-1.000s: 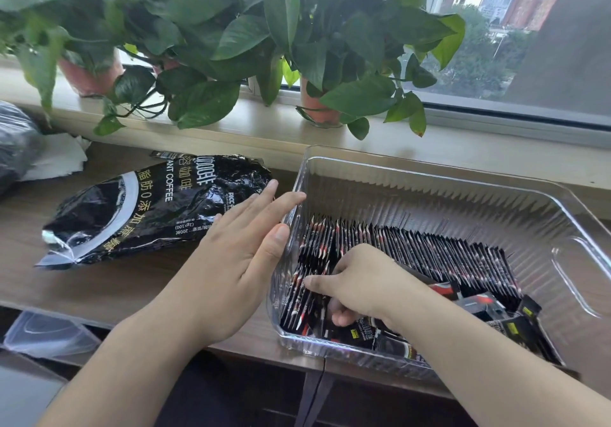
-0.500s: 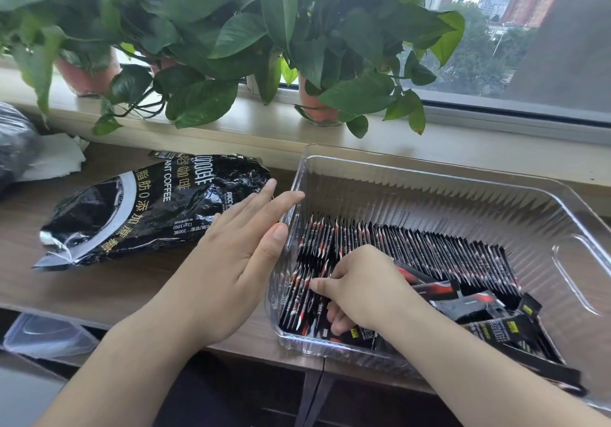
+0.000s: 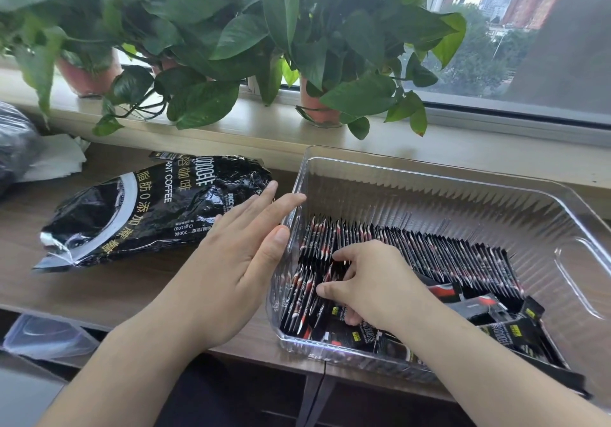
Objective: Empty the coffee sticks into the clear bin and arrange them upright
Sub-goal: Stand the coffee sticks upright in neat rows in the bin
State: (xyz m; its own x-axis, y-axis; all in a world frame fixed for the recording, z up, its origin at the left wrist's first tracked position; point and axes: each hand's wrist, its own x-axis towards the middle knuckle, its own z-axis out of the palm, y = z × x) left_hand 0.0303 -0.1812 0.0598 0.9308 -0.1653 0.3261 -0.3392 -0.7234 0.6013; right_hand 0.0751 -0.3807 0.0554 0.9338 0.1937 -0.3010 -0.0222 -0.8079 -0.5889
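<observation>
A clear bin (image 3: 436, 178) stands on the wooden ledge. A long row of black coffee sticks (image 3: 446, 254) stands upright along its middle, and a shorter upright group fills the near left corner. Several loose sticks (image 3: 496, 324) lie flat at the near right. My left hand (image 3: 238, 261) presses flat, with straight fingers, against the outside of the bin's left wall. My right hand (image 3: 373, 281) is inside the bin with its fingers curled round a bunch of upright sticks near the left corner. The black coffee bag (image 3: 148, 208) lies crumpled to the left of the bin.
Potted plants (image 3: 317, 106) line the window sill behind the bin, with leaves hanging over the ledge. A white tissue (image 3: 56, 158) and a dark plastic bag (image 3: 13, 142) lie at the far left. A clear lidded box (image 3: 43, 337) sits below the ledge edge.
My right hand has shifted a little left and forward among the upright sticks, its fingers spreading into them. My left hand stays against the bin wall.
</observation>
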